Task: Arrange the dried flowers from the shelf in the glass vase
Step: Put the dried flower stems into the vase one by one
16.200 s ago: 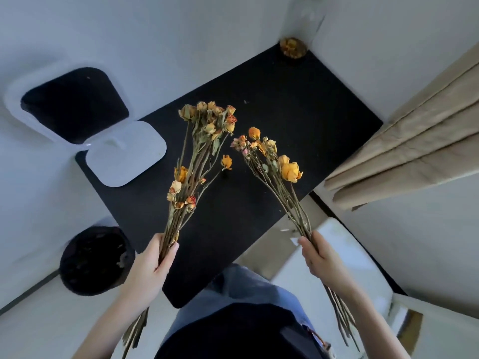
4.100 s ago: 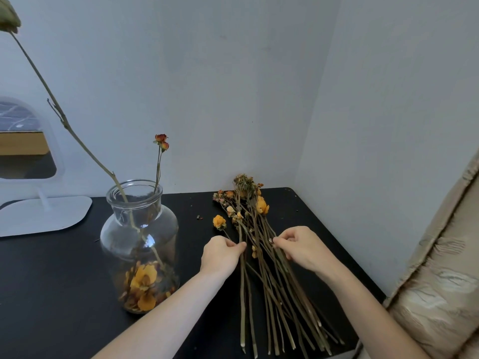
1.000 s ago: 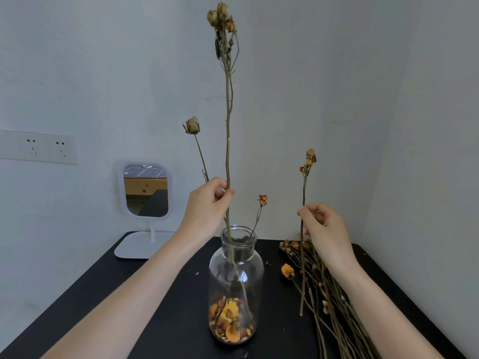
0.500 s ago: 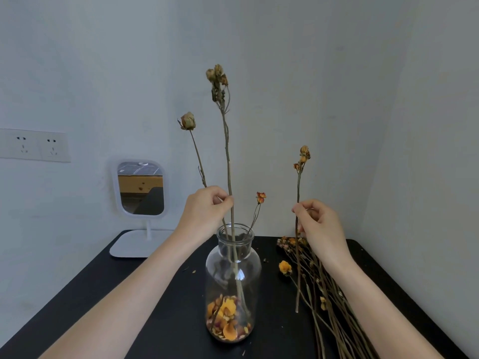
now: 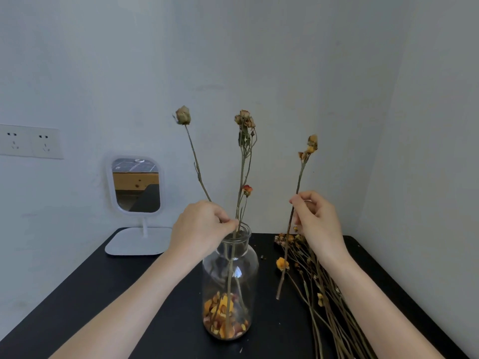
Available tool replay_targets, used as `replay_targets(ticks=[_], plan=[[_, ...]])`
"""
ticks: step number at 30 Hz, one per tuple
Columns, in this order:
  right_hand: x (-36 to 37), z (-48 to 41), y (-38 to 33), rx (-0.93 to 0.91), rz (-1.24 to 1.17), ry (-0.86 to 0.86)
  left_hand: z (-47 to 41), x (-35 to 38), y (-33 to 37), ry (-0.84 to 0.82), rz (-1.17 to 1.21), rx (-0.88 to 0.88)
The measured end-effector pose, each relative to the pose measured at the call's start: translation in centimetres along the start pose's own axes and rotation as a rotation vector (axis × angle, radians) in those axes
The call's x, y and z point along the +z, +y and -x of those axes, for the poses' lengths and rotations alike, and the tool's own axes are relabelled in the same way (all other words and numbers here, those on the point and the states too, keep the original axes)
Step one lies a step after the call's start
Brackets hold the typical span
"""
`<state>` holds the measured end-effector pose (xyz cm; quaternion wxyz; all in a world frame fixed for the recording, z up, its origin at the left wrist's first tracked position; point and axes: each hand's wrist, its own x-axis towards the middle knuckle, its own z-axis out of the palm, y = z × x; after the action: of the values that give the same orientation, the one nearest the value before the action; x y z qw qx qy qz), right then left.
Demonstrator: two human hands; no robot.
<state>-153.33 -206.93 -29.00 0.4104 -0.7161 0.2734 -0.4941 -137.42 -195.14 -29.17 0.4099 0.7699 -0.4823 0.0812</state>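
Two stems were pinched — a tall stem (image 5: 242,172) by the left hand (image 5: 202,225) at the mouth of the glass vase (image 5: 230,278) on the worktop (image 5: 116,294); a shorter stem (image 5: 300,174), near-upright beside it, by the right hand (image 5: 317,218).

Our single wide-angle camera, worn on the head, faces forward and slightly down across the black worktop (image 5: 90,307) toward the wall corner (image 5: 381,125), close enough that the left hand (image 5: 202,226) and right hand (image 5: 318,221) reach in from the bottom edge, glass vase (image 5: 230,275) centred.
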Motion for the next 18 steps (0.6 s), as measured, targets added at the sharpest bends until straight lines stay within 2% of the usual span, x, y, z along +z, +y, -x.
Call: replay_targets(ticks=[4,6,7,9,12,14,18], plan=[[-0.3,-0.2,-1.9,-0.057,-0.171,0.023,1.4,-0.5,-1.1,0.154,0.261,0.012],[-0.3,-0.4,-3.0,-0.097,-0.254,0.046,2.3,-0.4,-2.1,0.167,0.437,-0.048],[-0.3,-0.6,-3.5,-0.125,-0.287,0.056,2.7,-0.3,-2.7,0.12,0.514,-0.092],[-0.1,-0.9,-4.3,-0.177,-0.334,0.077,3.1,0.1,-3.7,-0.079,0.622,-0.16],[0.4,-1.2,-4.9,-0.211,-0.343,0.098,3.1,1.1,-4.6,-0.339,0.614,-0.162],[0.8,-1.2,-4.8,-0.22,-0.304,0.091,2.9,1.9,-4.8,-0.396,0.592,-0.162],[1.6,-0.8,-3.6,-0.202,-0.166,0.04,2.8,2.8,-4.5,-0.364,0.569,-0.162]])
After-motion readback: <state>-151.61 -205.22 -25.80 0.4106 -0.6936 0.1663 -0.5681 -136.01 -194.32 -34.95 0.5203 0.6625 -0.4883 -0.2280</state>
